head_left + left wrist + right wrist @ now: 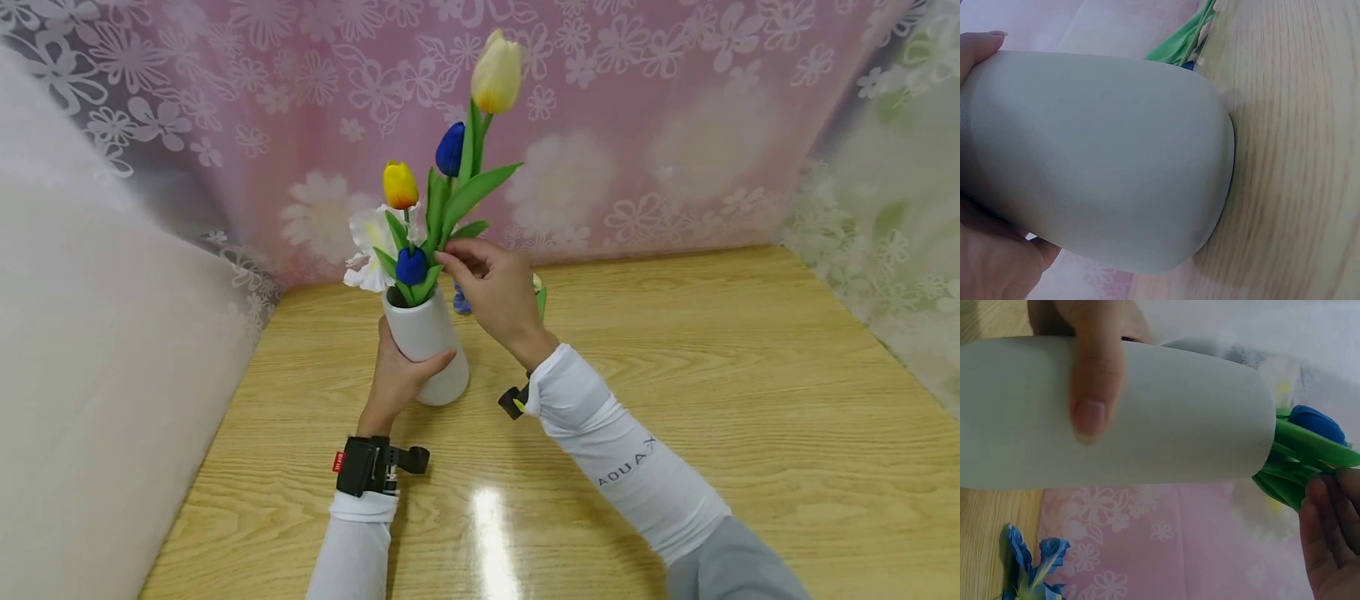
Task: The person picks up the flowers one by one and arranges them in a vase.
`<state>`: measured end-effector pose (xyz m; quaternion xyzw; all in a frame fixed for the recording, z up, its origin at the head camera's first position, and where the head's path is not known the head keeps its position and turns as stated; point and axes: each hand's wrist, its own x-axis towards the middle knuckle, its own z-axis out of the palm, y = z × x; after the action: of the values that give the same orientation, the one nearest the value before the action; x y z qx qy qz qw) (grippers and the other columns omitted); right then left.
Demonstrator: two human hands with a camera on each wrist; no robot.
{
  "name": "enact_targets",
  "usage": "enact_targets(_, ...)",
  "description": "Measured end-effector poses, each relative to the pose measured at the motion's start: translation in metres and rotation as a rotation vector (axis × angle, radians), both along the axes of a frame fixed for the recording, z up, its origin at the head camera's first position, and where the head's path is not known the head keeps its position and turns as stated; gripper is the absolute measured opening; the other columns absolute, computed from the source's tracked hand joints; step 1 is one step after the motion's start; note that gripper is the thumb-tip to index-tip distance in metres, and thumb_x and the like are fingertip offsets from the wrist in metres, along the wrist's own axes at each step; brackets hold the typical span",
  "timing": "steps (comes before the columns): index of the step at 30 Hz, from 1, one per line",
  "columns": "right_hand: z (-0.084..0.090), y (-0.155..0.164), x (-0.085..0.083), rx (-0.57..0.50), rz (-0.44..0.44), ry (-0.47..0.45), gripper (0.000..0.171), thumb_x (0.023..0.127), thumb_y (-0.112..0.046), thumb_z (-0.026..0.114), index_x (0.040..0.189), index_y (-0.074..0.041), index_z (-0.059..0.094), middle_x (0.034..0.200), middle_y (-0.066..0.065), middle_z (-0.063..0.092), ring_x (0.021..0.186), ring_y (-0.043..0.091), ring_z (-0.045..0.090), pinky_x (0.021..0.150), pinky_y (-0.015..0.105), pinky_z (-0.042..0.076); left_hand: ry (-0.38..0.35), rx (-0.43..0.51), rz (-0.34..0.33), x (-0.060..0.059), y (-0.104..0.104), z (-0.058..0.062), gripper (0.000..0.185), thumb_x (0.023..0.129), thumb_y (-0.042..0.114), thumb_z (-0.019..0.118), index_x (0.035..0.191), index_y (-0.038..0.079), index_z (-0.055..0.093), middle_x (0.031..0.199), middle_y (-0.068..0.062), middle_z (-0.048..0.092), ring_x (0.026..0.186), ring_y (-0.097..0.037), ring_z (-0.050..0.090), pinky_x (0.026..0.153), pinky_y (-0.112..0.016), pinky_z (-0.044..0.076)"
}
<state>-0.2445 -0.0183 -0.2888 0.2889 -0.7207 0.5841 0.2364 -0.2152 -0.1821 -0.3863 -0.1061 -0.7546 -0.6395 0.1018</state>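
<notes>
A white vase (426, 342) stands on the table, and my left hand (397, 371) grips its side with the thumb across the front. In its mouth are a yellow tulip (401, 185), a low blue tulip (411, 266), a taller blue tulip (450, 150) and a ruffled white flower (369, 250). A tall cream tulip (497, 73) leans up to the right over the vase. My right hand (498, 287) pinches its stem and leaves just above the rim; the exact grip is partly hidden. In the right wrist view, the fingers (1322, 519) meet the green leaves beside the vase mouth.
Behind my right hand, a ruffled blue flower (1035, 562) lies on the wooden table (675, 417). A pale bloom with a green leaf (542, 302) shows past the hand. A pink floral curtain (600, 183) closes off the back, with pale sheets at both sides.
</notes>
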Motion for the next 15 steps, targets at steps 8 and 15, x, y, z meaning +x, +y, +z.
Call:
enact_targets(8, -0.0053, -0.0007, 0.0038, 0.402, -0.121, -0.036, 0.015, 0.087, -0.022, 0.059, 0.092, -0.014, 0.069, 0.086, -0.006, 0.063, 0.07, 0.003, 0.053, 0.063, 0.02, 0.044, 0.02, 0.001, -0.008, -0.0007, 0.0009, -0.001, 0.085, 0.068, 0.009, 0.076, 0.131, 0.016, 0.02, 0.118, -0.006, 0.042, 0.103, -0.022, 0.044, 0.083, -0.043, 0.038)
enact_targets(15, -0.0096, 0.0049, 0.004, 0.42, -0.047, -0.176, 0.015, 0.084, -0.027, 0.062, 0.087, -0.016, 0.071, 0.081, -0.01, 0.064, 0.072, 0.002, 0.057, 0.065, 0.02, 0.046, 0.025, 0.0, -0.006, -0.0014, 0.0013, -0.0019, 0.084, 0.069, 0.01, 0.076, 0.131, 0.015, 0.02, 0.118, -0.007, 0.041, 0.103, -0.022, 0.044, 0.082, -0.043, 0.038)
